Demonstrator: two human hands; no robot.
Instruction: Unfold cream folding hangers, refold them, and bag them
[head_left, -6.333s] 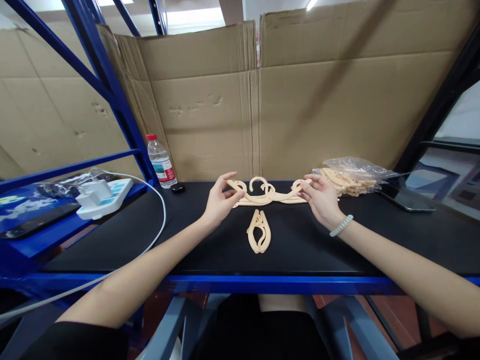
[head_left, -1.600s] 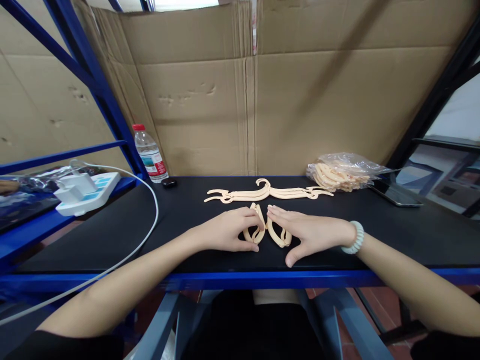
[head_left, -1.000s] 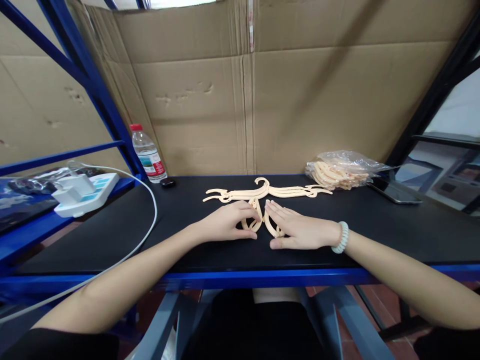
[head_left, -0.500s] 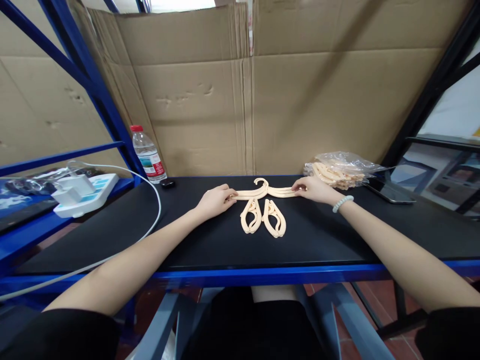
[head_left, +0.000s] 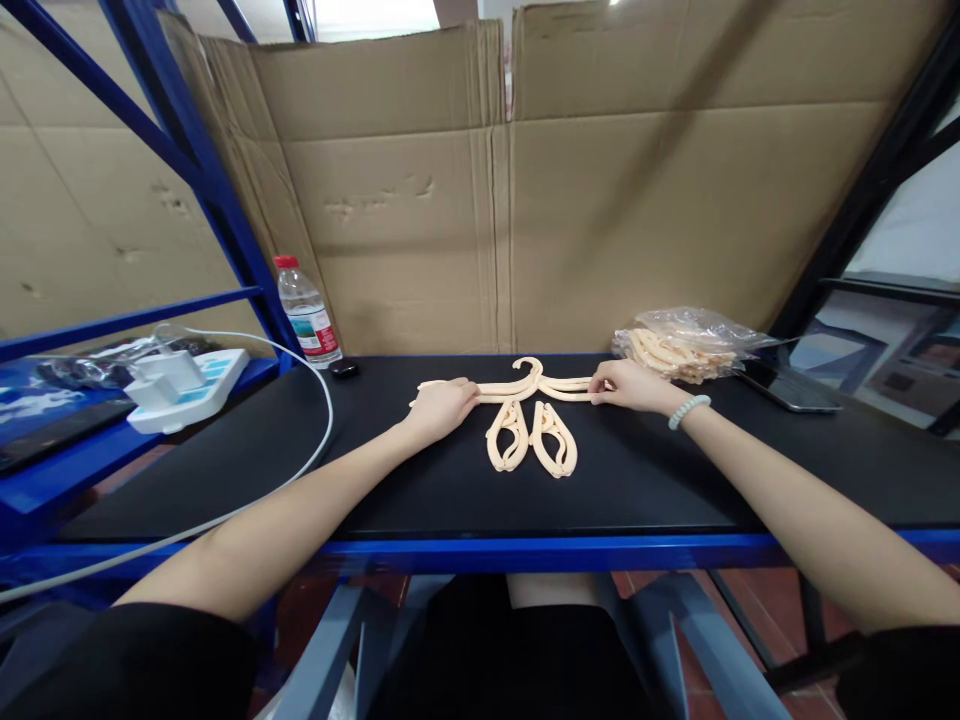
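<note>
A cream plastic folding hanger (head_left: 534,382) lies across the black tabletop, its arms spread to both sides and its hook pointing away from me. My left hand (head_left: 444,410) is closed round its left arm, and the arm's tip sticks out beyond my knuckles. On the other side my right hand (head_left: 628,386), with a beaded bracelet (head_left: 688,410) at the wrist, pinches the right arm near its end. Just below the hanger two cream clothes clips (head_left: 508,437) lie side by side, the right clip (head_left: 555,440) slightly tilted.
Behind the right hand sits a clear plastic bag (head_left: 686,340) with more cream pieces. A phone (head_left: 787,388) lies beside it. At the back left stand a water bottle (head_left: 306,318) and a small black object (head_left: 344,368). A white cable (head_left: 322,440) runs from a power strip (head_left: 195,390).
The left hand has shifted inward along the hanger, so the left arm's tip now shows past it. The right hand stays at the right arm. The view has moved slightly.
</note>
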